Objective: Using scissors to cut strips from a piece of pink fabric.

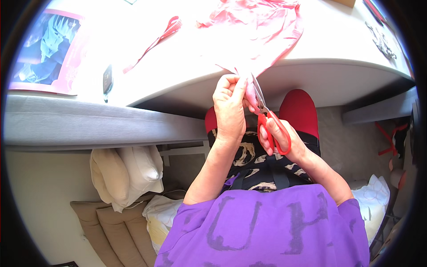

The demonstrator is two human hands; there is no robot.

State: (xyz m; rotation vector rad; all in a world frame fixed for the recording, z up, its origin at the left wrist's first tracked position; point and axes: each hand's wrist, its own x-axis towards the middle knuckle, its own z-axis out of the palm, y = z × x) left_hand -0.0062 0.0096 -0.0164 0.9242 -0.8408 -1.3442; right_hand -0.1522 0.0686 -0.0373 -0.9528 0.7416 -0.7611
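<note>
My left hand (232, 103) pinches the near end of a pink cloth (273, 36) between thumb and fingers, just past the table's front edge. From there the cloth spreads, wrinkled, back over the white table (186, 63); glare washes out much of it. In my right hand (283, 137) are scissors (282, 133) with red handles, their blades pointing away from me. The blades lie right beside the pinched end of the cloth. Whether they touch or cut it, I cannot tell.
A red and white tape or ribbon (156, 40) lies left of the cloth. Farther left are a small dark object (107, 80) and a pink-framed package (71, 66). A bunched chain-like item (382, 41) lies at the right. Cushions (140, 167) sit below a grey padded ledge (100, 123).
</note>
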